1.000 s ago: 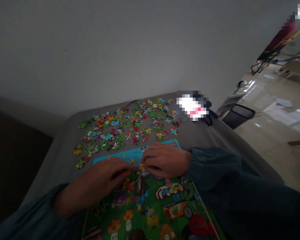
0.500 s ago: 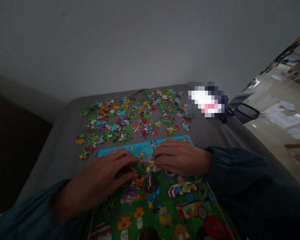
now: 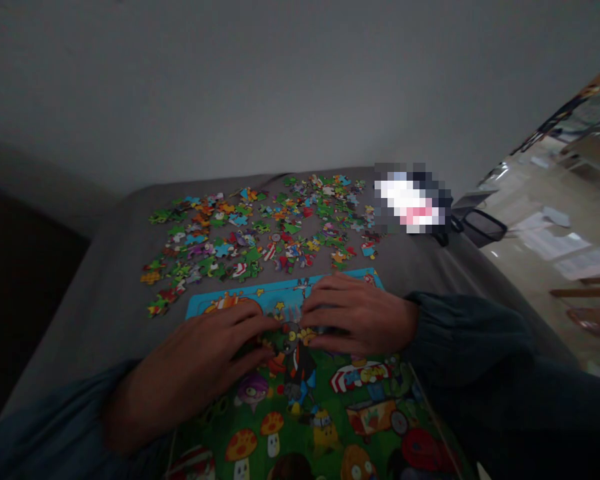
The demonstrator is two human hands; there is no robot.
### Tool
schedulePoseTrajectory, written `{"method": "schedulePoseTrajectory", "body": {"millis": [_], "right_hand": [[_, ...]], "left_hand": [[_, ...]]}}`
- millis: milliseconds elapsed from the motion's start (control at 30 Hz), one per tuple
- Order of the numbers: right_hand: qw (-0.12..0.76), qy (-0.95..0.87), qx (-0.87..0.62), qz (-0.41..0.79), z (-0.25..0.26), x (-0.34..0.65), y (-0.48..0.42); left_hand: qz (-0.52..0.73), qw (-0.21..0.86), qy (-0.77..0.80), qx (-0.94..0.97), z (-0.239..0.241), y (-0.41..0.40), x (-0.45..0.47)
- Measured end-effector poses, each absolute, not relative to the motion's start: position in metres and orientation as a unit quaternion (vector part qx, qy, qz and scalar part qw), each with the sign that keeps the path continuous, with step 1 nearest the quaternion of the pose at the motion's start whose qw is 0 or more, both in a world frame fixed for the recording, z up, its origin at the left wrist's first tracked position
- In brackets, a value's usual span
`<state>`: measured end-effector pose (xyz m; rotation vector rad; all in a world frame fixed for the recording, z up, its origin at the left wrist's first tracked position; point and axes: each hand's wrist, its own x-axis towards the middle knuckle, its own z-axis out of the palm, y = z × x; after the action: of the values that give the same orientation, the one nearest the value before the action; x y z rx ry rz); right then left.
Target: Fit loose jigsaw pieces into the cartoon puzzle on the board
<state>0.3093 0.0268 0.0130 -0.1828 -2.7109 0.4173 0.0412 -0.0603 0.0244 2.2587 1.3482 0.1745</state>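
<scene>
A puzzle board (image 3: 310,380) with a bright cartoon picture lies in front of me, blue along its far edge and green below, showing mushrooms, a cart and a dark-suited figure. My left hand (image 3: 205,360) rests over its left side, thumb and forefinger apart near the figure's head. Opposite it, my right hand (image 3: 357,313) lies on the upper right part with bent, parted fingers and the tips touching the picture. I can make out no loose piece in either hand, though the palms hide what is beneath them.
Many loose jigsaw pieces (image 3: 223,250) are spread on the grey cloth (image 3: 115,267) beyond the board. A pixelated item (image 3: 413,203) and dark-framed glasses (image 3: 485,227) lie at the back right. The wall (image 3: 260,100) rises behind; papers (image 3: 550,233) show at right.
The view has shifted slightly, so the board and pieces sit a little further left. Both hands stay in nearly the same place on the board; more of the orange print shows above my left hand.
</scene>
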Motion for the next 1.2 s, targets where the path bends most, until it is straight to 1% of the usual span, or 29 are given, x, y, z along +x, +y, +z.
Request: {"method": "schedulePoseTrajectory", "body": {"millis": [100,167,400,600,967,1200], "right_hand": [[0.145,-0.980,-0.074,0.117,0.013,0.308,0.022],[0.134,-0.981,-0.087,0.110,0.013,0.308,0.021],[0.143,-0.979,-0.076,0.124,0.011,0.309,0.023],[0.173,-0.975,-0.067,0.124,0.009,0.310,0.023],[0.144,-0.974,-0.104,0.142,0.009,0.310,0.019],[0.151,-0.970,-0.109,0.154,0.007,0.309,0.019]], "left_hand": [[0.067,0.244,0.494,0.832,0.024,-0.059,0.042],[0.066,0.240,0.494,0.833,0.024,-0.059,0.042],[0.075,0.230,0.495,0.834,0.023,-0.059,0.039],[0.094,0.227,0.494,0.834,0.020,-0.056,0.035],[0.112,0.219,0.489,0.837,0.020,-0.056,0.037],[0.116,0.206,0.471,0.850,0.021,-0.058,0.045]]}}
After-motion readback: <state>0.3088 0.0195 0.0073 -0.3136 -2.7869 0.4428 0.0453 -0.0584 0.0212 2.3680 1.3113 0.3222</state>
